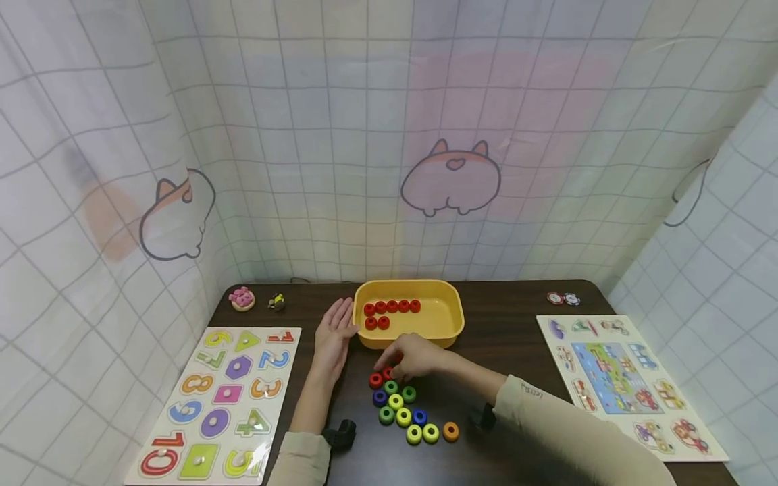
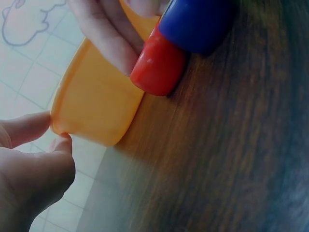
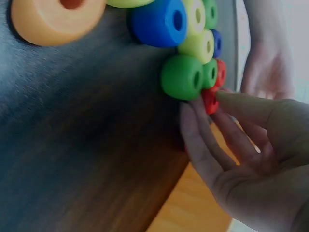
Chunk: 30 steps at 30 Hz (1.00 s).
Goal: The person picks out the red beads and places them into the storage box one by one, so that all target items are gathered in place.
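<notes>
My left hand [image 1: 331,341] lies against the left side of a yellow tray [image 1: 446,340], fingers straight, with thumb and a fingertip touching its rim [image 2: 57,104] in the left wrist view. Just in front of the tray, my right hand [image 1: 416,356] pinches a red bead [image 3: 211,101] between thumb and fingers. Another red bead [image 1: 371,383] sits right beside it. Close to these fingers are a green bead [image 3: 179,77] and a dark blue bead [image 1: 379,403]. Several red beads [image 1: 392,311] stand in two rows inside the tray, toward its left.
Nearer the front are yellow beads [image 1: 404,422], blue beads [image 1: 419,423] and one orange bead [image 1: 450,437]. A number puzzle board [image 1: 240,351] lies left, a picture puzzle board [image 1: 620,428] right. Poker chips [image 1: 571,299] and small toys [image 1: 242,298] are at the back.
</notes>
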Tool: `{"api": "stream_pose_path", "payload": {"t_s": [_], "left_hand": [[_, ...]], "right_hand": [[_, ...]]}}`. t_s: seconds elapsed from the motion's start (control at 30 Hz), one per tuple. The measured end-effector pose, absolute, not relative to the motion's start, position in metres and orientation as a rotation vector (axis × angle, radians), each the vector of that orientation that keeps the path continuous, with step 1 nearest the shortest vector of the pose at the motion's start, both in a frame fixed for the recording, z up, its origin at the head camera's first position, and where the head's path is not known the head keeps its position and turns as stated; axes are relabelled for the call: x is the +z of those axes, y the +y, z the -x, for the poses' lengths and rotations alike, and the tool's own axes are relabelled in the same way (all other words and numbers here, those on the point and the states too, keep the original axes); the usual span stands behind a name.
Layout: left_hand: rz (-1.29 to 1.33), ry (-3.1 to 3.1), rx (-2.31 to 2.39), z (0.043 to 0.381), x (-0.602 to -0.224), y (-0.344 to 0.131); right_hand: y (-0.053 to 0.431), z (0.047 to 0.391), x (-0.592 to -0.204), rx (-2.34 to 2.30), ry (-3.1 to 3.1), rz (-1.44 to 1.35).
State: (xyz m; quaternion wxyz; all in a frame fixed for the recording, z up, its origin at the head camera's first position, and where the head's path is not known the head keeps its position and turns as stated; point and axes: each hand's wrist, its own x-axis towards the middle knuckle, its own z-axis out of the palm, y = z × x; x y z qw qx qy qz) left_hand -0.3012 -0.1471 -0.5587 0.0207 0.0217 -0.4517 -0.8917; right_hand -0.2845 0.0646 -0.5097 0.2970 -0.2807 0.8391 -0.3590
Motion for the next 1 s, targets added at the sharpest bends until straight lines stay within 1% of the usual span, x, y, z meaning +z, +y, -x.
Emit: {"api": "stream_pose_path", "payload": {"t_s": [0.17, 0.37, 0.5, 0.63, 0.7, 0.8, 1.0], "left_hand": [[-0.083, -1.410, -2.751, 0.302, -0.560, -0.147], [-0.074, -1.376, -2.760, 0.302, -0.559, -0.147], [-0.089, -1.363, -2.770, 0.302, -0.559, -0.147], [-0.113, -1.359, -2.776, 0.302, -0.560, -0.147], [-0.110, -1.357, -2.776, 0.302, -0.560, -0.147], [-0.115, -1.351, -2.779, 0.302, -0.560, -0.147], [-0.105, -1.347, -2.792, 0.304, -0.560, -0.148]], "right_hand": [[0.065, 0.285, -0.511, -1.024, 2.217, 0.706], [0.071, 0.294, -0.486, -1.118, 2.134, 0.726], [0.074, 0.316, -0.464, -1.170, 2.115, 0.690], [0.076, 0.349, -0.453, -1.217, 2.145, 0.588], [0.077, 0.364, -0.455, -1.241, 2.174, 0.523], [0.076, 0.381, -0.469, -1.250, 2.218, 0.423], [0.071, 0.391, -0.500, -1.252, 2.249, 0.323]]}}
